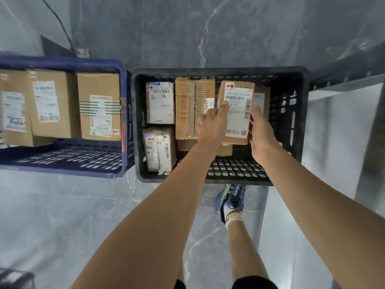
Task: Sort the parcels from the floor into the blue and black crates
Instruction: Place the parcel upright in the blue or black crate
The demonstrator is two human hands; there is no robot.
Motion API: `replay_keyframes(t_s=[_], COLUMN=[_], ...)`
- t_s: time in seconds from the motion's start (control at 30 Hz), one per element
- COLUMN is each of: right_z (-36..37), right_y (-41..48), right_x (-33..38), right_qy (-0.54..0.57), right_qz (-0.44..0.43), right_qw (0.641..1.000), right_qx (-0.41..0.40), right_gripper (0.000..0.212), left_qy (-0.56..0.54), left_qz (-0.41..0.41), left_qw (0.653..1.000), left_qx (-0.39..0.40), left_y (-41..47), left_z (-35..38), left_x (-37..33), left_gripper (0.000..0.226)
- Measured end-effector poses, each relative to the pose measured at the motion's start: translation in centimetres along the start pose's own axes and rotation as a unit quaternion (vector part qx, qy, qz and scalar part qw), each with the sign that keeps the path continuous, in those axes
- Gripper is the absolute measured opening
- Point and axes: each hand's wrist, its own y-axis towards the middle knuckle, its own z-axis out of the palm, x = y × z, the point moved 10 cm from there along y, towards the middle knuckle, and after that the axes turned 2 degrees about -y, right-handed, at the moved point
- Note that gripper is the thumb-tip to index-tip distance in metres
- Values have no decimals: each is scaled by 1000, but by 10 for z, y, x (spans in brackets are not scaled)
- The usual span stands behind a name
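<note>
A brown cardboard parcel [237, 109] with a white label hangs over the right half of the black crate [220, 73]. My left hand [212, 122] grips its left edge and my right hand [260, 132] grips its right edge. Several other labelled parcels lie inside the black crate, among them a white-labelled box [160, 102] at the back left and another [158, 149] in front of it. The blue crate [62, 63] stands to the left and holds three cardboard parcels, one of them [99, 106] at its right side.
Both crates sit side by side on a grey marble-pattern floor [62, 215]. My foot in a blue shoe [232, 200] stands just in front of the black crate. A pale low surface [333, 132] lies to the right, and a dark cable [60, 24] runs down at the back left.
</note>
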Motion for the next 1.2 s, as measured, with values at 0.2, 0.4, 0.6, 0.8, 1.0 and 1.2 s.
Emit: replay_keyframes(t_s=[0.2, 0.4, 0.6, 0.8, 1.0, 1.2], right_z=[9, 22, 23, 14, 2, -6], right_y=[38, 55, 52, 35, -31, -130], right_x=[-9, -15, -12, 3, 61, 162], right_qy=[20, 37, 11, 9, 24, 64], right_qz=[-19, -23, -31, -29, -60, -129], right_qw=[1000, 998, 998, 998, 997, 989], right_qx=[12, 45, 57, 47, 43, 40], right_gripper=[39, 38, 50, 50, 56, 58], left_qy=[19, 53, 41, 12, -31, -67], left_qz=[-10, 39, 39, 12, 39, 94], left_qw=[1000, 998, 998, 999, 998, 993], left_qx=[-2, -16, -26, -32, -38, -33], left_y=[19, 34, 33, 13, -41, -136], left_z=[-1, -6, -6, -14, -32, -70], left_x=[3, 14, 15, 0, -46, -141], left_gripper=[61, 47, 46, 63, 57, 79])
